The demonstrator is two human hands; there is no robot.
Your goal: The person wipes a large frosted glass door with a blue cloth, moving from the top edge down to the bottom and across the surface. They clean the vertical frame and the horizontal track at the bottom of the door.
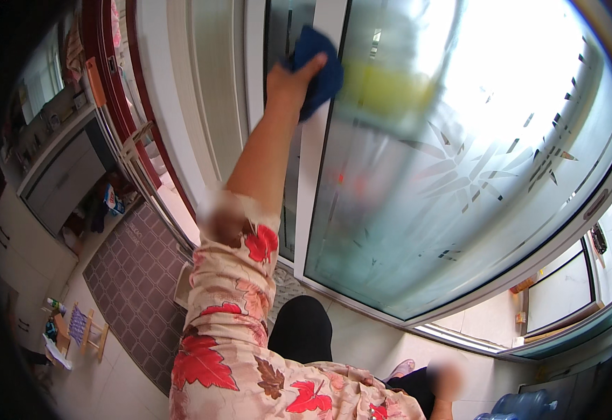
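My left hand (291,86) reaches up and away from me, holding a dark blue cloth (319,79). Thumb and palm press the cloth around the white frame (314,194) of a sliding glass door and the narrow glass strip beside it. To the right of that hand spreads the frosted glass panel (379,210), patterned with bamboo leaves. My right hand (448,380) hangs low at the lower right, near my dark-trousered leg. It is blurred, so its fingers and anything in them cannot be made out.
At left a long-handled tool with an orange grip (95,81) leans near a dark red door frame (101,31). A brown mat (138,278) covers the floor, with a small folding stool (93,333) beyond it. Blue water jugs (524,404) stand at the lower right.
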